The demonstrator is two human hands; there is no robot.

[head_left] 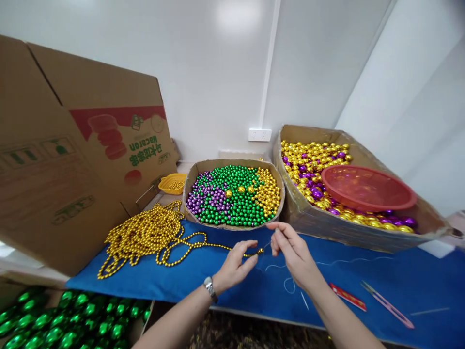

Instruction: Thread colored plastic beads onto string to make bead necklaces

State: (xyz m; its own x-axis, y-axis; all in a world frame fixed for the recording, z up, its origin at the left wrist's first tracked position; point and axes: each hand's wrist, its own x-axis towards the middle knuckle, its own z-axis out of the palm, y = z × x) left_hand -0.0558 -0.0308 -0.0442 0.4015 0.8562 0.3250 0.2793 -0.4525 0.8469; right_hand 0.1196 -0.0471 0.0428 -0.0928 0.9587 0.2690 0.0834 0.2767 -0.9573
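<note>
My left hand (pixel 236 265), with a watch on its wrist, pinches the end of a gold bead string (pixel 145 237) that trails left into a heap on the blue cloth (pixel 399 276). My right hand (pixel 292 249) is just to its right, fingers pinched on a thin white thread (pixel 290 278) that loops over the cloth. Both hands hover over the cloth, just in front of a round cardboard tray (pixel 232 227) of green, purple and gold beads.
A large cardboard box (pixel 363 232) of gold and purple balls with a red bowl (pixel 366 186) sits at the right. A big printed carton (pixel 72 160) leans at the left. A yellow basket (pixel 172 183), green balls (pixel 72 320) lower left, thread snips (pixel 387 304) and a red strip (pixel 348 296) lie around.
</note>
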